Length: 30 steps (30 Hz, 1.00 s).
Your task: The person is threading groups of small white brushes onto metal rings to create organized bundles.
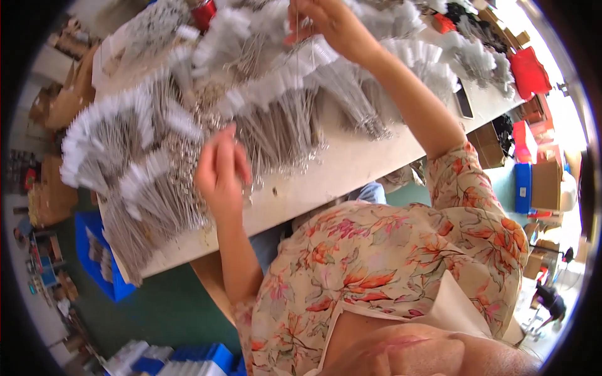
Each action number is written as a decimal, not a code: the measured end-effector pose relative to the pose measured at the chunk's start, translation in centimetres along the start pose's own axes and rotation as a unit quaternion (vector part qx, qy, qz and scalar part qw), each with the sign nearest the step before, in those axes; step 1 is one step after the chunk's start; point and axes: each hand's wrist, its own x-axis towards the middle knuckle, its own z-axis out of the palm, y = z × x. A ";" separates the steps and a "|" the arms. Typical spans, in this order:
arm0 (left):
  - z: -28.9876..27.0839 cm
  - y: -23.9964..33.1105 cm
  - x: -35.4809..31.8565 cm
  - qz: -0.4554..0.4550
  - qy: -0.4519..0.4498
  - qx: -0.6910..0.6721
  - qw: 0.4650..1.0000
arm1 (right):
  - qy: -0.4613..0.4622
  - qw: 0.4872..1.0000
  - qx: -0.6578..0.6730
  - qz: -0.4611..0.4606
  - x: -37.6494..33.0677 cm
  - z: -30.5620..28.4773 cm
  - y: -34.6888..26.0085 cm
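Note:
Bundles of thin silver strands [288,125] with white tag-like ends lie in rows across the table [351,160]. My right hand [329,25] is raised over the far rows, fingers pinched; a thin strand seems to hang from them. Nearer me, my left hand [222,169] is above a heap of small shiny metal pieces [182,153], between two bundles. Its fingers are curled together, slightly blurred, and whatever is in them is too small to make out. A further fan of tagged strands [106,138] spreads out at the left.
A blue crate [103,260] stands on the green floor beside the table's left end. A dark phone-like slab [463,100] lies near the right edge. At the far side are a red can [203,12] and, farther right, a red bag [530,71]. Cardboard boxes [545,185] stand at the right.

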 end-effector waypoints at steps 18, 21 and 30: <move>3.6 -7.8 -3.0 0.341 0.054 0.216 0.913 | 0.028 0.829 0.442 0.342 -13.7 10.1 5.8; 2.6 -9.0 -3.8 0.275 0.021 0.225 0.934 | 0.063 0.773 0.527 0.347 -13.6 9.4 6.3; -1.9 -4.8 0.7 0.093 -0.121 -0.015 0.988 | -0.297 0.923 0.023 0.245 -13.7 9.8 3.7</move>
